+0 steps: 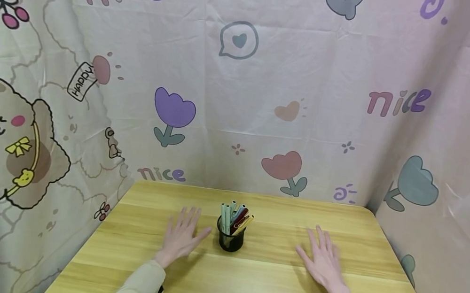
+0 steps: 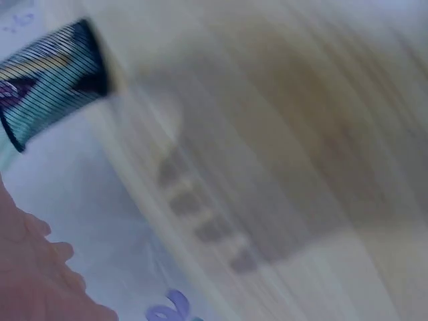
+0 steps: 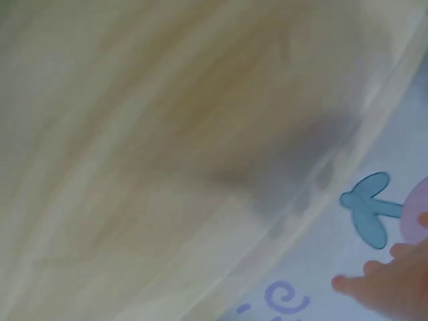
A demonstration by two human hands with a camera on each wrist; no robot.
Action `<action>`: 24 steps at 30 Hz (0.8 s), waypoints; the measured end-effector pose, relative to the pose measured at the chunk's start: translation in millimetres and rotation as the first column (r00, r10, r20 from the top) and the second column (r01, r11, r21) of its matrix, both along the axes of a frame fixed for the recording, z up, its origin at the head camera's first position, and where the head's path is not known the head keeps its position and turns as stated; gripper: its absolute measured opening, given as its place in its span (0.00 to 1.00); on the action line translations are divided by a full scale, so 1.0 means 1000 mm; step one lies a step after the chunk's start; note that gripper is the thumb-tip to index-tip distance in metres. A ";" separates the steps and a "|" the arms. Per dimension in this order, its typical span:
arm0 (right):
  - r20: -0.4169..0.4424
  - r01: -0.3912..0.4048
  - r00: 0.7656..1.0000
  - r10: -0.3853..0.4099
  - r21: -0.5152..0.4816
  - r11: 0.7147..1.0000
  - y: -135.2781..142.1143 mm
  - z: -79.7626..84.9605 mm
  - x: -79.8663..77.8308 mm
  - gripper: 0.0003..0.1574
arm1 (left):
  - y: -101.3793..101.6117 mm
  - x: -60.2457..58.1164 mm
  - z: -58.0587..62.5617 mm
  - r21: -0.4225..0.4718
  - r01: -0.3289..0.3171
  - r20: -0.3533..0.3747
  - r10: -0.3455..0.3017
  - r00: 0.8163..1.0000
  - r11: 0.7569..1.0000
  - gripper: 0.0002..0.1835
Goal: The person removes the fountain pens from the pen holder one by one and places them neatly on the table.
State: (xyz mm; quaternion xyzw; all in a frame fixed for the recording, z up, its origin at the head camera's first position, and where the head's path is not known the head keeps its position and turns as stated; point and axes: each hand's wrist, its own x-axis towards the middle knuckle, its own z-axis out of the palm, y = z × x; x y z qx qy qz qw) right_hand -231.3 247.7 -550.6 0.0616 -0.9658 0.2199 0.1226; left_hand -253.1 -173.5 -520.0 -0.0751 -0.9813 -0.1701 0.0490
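Observation:
A black mesh pen holder (image 1: 231, 243) stands upright on the wooden table, with several pens (image 1: 234, 217) in mint, yellow, dark red and blue sticking out of its top. To its left, the person's left hand (image 1: 179, 239) is spread palm down, fingers straight and thumb pointing toward the holder. Farther off on the other side, the right hand (image 1: 324, 263) is held the same way with nothing in it. Both hands cast shadows on the tabletop. In the left wrist view the mesh holder (image 2: 60, 77) shows beyond the left hand (image 2: 40, 274).
The light wooden table (image 1: 272, 287) ends at a back edge against a hanging cloth (image 1: 257, 87) printed with tulips, hearts and words. Similar cloth, with a cartoon bear on the left, hangs along both sides. Beige sleeves (image 1: 141, 281) cover the forearms.

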 end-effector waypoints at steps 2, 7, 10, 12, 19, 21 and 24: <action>0.003 -0.036 0.999 0.036 -0.064 0.997 -0.006 0.004 -0.002 0.47 | 0.011 0.000 0.003 0.037 0.027 0.014 -0.028 1.000 0.999 0.45; -0.009 -0.114 0.993 0.115 -0.213 0.970 -0.024 0.012 -0.007 0.45 | 0.035 -0.001 0.008 0.148 0.076 0.067 -0.087 0.994 0.986 0.46; -0.007 -0.152 0.988 0.156 -0.289 0.945 -0.035 0.017 -0.009 0.44 | 0.047 -0.003 0.009 0.235 0.086 0.086 -0.108 0.990 0.968 0.48; -0.009 -0.175 0.983 0.183 -0.336 0.925 -0.041 0.019 -0.011 0.43 | 0.053 -0.003 0.009 0.288 0.087 0.091 -0.118 0.989 0.954 0.50; -0.047 -0.247 0.966 0.254 -0.455 0.855 -0.059 0.024 -0.016 0.37 | 0.063 -0.008 0.007 0.415 0.062 0.120 -0.122 0.985 0.908 0.59; -0.050 -0.254 0.964 0.261 -0.468 0.847 -0.062 0.025 -0.016 0.35 | 0.063 -0.008 0.006 0.449 0.061 0.122 -0.128 0.984 0.892 0.59; -0.047 -0.254 0.963 0.265 -0.479 0.840 -0.066 0.024 -0.015 0.34 | 0.062 -0.010 0.004 0.508 0.075 0.104 -0.147 0.984 0.858 0.58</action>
